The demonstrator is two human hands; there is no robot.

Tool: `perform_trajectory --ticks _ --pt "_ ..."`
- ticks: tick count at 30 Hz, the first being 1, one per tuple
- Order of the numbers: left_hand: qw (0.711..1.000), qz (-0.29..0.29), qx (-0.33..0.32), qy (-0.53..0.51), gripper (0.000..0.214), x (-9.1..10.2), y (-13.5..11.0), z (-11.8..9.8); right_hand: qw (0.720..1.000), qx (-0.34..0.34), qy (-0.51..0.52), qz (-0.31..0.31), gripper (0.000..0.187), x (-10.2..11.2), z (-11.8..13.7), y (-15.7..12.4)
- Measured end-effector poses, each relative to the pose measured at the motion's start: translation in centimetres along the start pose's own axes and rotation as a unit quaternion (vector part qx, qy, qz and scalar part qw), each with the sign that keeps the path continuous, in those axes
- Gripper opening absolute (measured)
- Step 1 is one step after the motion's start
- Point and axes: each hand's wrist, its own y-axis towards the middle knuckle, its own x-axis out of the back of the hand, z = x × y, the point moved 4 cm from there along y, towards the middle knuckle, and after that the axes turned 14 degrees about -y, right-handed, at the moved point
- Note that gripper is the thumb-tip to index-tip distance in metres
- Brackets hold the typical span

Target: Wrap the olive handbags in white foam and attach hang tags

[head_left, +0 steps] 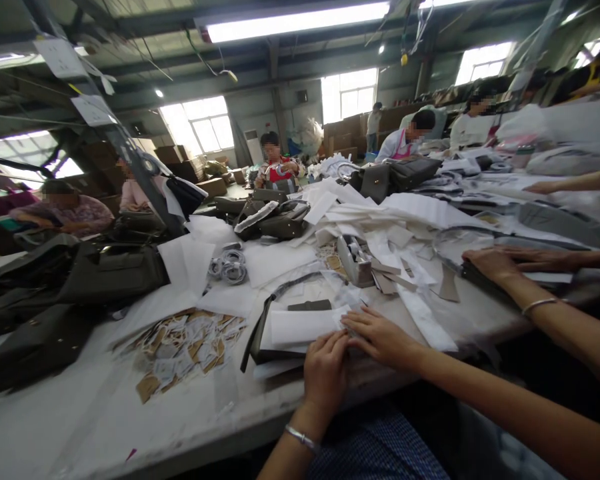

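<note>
A dark olive handbag lies flat by the near table edge, its strap hanging toward the left. A white foam sheet covers most of it, and a small dark flap shows beyond the sheet. At the bag's right end, my left hand is closed, its fingers bent together over the edge. Beside it, my right hand rests with fingers stretched out flat over the same end. What lies beneath my fingertips is hidden.
A tape dispenser stands behind the bag. Tags with strings lie to the left, near dark handbags. Foam sheets and card pieces pile up behind. A co-worker's hands rest on another bag at right; several people sit across.
</note>
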Motion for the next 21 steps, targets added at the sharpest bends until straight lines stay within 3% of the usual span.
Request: perform_trajectory --ticks 4,6,9,11,13,16,18,19,21 --pt "0.997 0.074 -0.021 -0.006 0.038 4.0 0.7 0.4 0.995 0.062 -0.061 -0.045 0.075 -1.7 0.1 -2.0" --pt "0.990 0.106 -0.047 0.076 0.044 6.1 0.9 1.2 0.992 0.069 -0.090 -0.061 0.073 -2.0 -0.8 -1.3" --pt "0.972 0.143 -0.045 0.182 0.074 8.0 0.5 3.0 0.987 0.050 -0.125 -0.088 0.069 -1.6 -2.3 -0.1" --pt "0.966 0.151 -0.017 0.209 0.084 8.2 -0.2 4.2 0.986 0.019 -0.124 -0.110 0.065 -1.3 -2.6 0.1" --pt "0.966 0.151 0.000 0.208 0.080 7.7 -1.2 5.3 0.987 -0.022 -0.078 -0.139 0.055 -1.1 -2.1 -0.6" --pt "0.973 0.129 -0.007 0.190 0.064 6.4 -2.8 6.3 0.973 -0.130 0.090 -0.167 0.030 -1.5 -0.4 -2.2" --pt "0.979 0.106 -0.011 0.173 0.060 6.0 -3.5 6.7 0.933 -0.227 0.252 -0.124 0.023 -2.5 1.0 -3.1" --pt "0.982 0.096 -0.010 0.162 0.060 5.9 -3.7 6.8 0.894 -0.270 0.346 -0.088 0.025 -3.1 1.7 -3.3" --pt "0.987 0.083 -0.007 0.139 0.061 5.9 -3.9 7.0 0.774 -0.331 0.538 -0.037 0.033 -4.3 3.3 -3.3"
